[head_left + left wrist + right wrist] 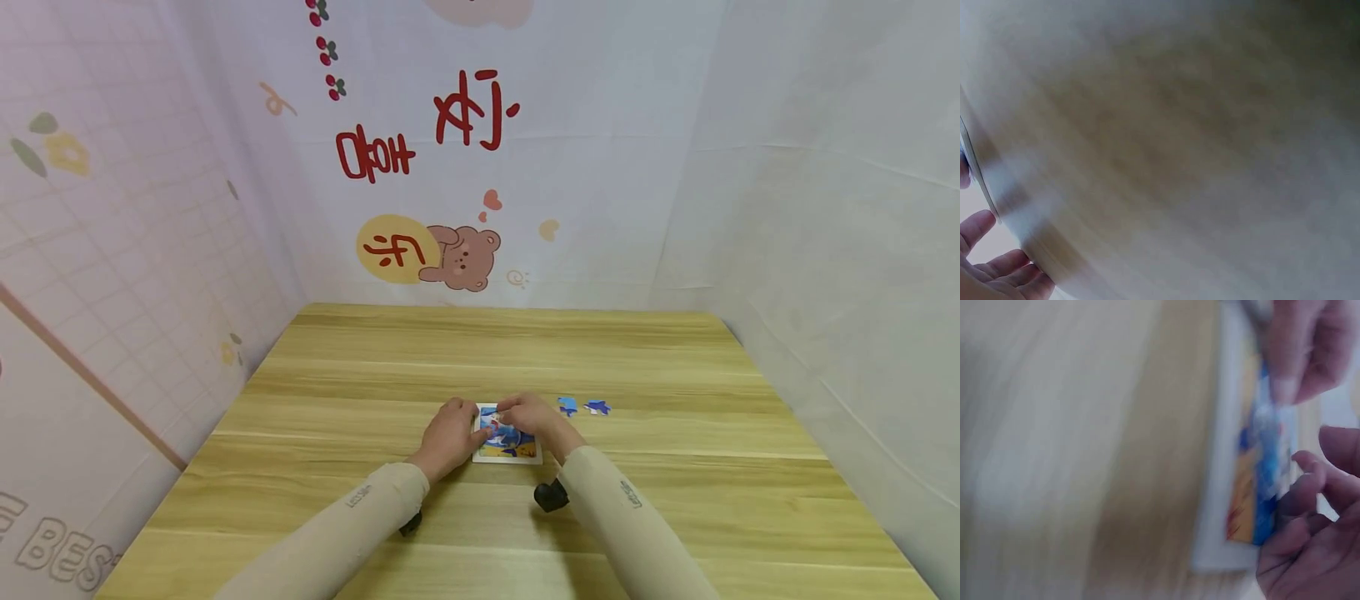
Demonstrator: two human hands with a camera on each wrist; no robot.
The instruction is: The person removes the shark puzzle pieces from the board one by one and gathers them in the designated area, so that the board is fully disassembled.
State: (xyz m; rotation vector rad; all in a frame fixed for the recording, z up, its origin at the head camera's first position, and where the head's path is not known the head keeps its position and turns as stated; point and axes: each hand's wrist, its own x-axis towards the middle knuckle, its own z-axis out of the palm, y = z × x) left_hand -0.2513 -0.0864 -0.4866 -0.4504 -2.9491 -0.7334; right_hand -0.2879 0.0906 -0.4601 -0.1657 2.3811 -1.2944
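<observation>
A small jigsaw puzzle [517, 450] with a white border and a blue and orange picture lies on the wooden table. My left hand [446, 437] rests along its left edge, thumb reaching over onto the picture and straight fingers beside the border. From the upper right, my right hand [531, 414] reaches over the puzzle, fingertips touching the upper part of the picture. In the right wrist view, the fingers of the right hand [1313, 534] bend loosely at the puzzle [1250, 500], with thumb and forefinger apart. Part of the picture is hidden beneath both hands.
Just right of the puzzle lie two loose pieces, a light blue puzzle piece [567, 405] and a dark blue and white puzzle piece [597, 407]. The table [675, 500] ends at white printed cloth [600, 167] at the back and sides.
</observation>
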